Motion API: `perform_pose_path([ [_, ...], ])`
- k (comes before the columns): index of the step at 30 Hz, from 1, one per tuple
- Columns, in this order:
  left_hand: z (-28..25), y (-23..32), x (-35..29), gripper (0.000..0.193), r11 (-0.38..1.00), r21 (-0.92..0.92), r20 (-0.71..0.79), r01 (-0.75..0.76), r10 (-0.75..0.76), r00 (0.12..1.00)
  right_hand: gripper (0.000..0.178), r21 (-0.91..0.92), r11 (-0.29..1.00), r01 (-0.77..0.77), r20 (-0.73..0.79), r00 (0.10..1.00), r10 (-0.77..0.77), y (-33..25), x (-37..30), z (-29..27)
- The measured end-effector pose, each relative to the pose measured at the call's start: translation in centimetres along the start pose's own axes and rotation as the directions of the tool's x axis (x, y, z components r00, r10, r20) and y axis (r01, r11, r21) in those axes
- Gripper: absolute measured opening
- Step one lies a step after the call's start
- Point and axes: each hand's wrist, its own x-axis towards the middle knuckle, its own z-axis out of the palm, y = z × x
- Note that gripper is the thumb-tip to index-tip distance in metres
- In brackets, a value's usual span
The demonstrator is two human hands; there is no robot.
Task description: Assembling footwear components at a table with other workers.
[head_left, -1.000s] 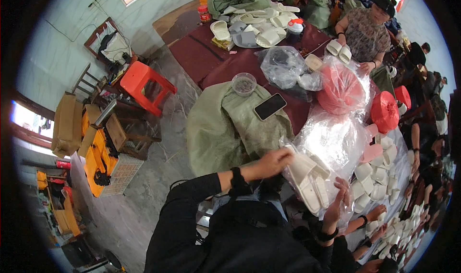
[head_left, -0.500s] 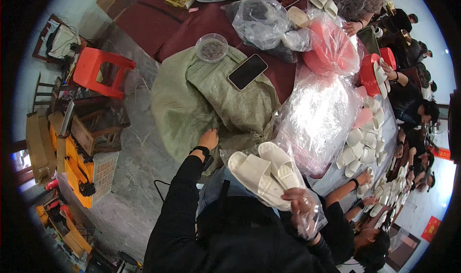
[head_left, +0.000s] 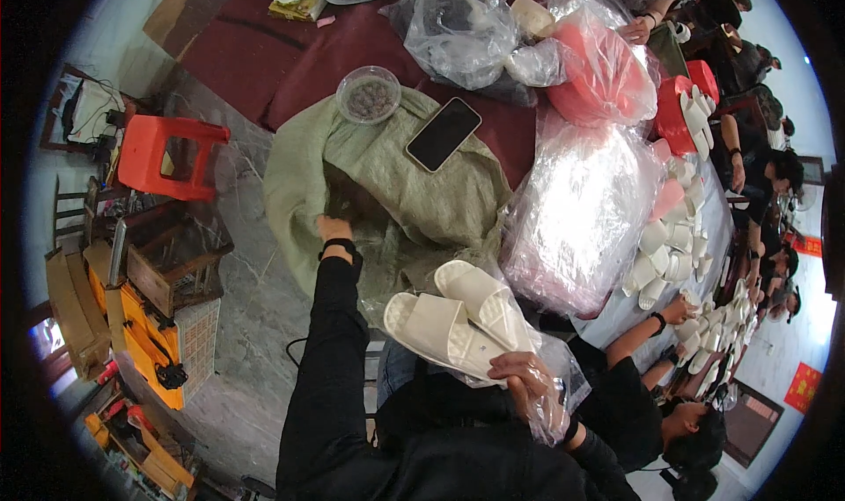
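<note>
My right hand (head_left: pixel 525 379) grips a pair of cream slippers (head_left: pixel 431 328) by the toe or heel end nearest me, with a clear plastic bag (head_left: pixel 556 404) around them and bunched at my fingers. The slippers lie side by side, tilted, in front of my body. My left hand (head_left: pixel 334 229), at the end of an outstretched arm, is closed on the near-left edge of a greenish woven sack (head_left: pixel 295 175). A dark fold of the sack gapes beside that hand. On top of the sack rest a black-screened phone (head_left: pixel 444 135) and a round clear tub (head_left: pixel 368 96) with small contents.
Beyond the sack is a dark red cloth (head_left: pixel 238 39). To the right lie a shiny stack of clear plastic bags (head_left: pixel 585 210), a pink-filled bag (head_left: pixel 607 69) and many loose slippers (head_left: pixel 656 254). A co-worker's hand (head_left: pixel 679 309) is close on my right. A red stool (head_left: pixel 167 156) stands left.
My left hand has moved left and away from me, and the sack's dark fold has widened. The bagged slippers in my right hand have shifted slightly left. The view has turned a little.
</note>
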Motion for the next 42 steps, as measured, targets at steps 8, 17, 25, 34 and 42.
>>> perform_pose_path([
  [8,3.4,-10.3,-8.1,0.026,0.979,0.088,-0.437,-0.182,0.202,0.877,0.011,0.054,0.994,0.098,0.073,0.992,-0.102,1.0,5.0,3.9],
  [17,11.5,-21.3,-12.9,0.017,0.917,0.026,-0.851,-0.399,0.23,0.473,0.026,-0.007,0.844,0.536,0.046,0.843,-0.535,1.2,15.3,15.7],
  [25,4.1,-20.9,-18.3,0.023,0.88,-0.007,-0.815,-0.475,0.27,0.513,0.066,-0.338,0.937,0.088,0.705,0.683,0.19,9.9,18.5,16.0],
  [34,4.6,-21.9,-19.2,0.017,0.901,-0.079,-0.806,-0.426,0.194,0.559,0.047,-0.663,0.576,0.479,0.639,0.763,0.1,19.8,12.4,14.4],
  [42,5.5,-23.0,-21.2,0.014,0.904,0.123,-0.76,-0.41,0.352,0.547,0.035,-0.912,0.314,0.264,0.364,0.873,0.323,25.4,12.1,17.7],
])
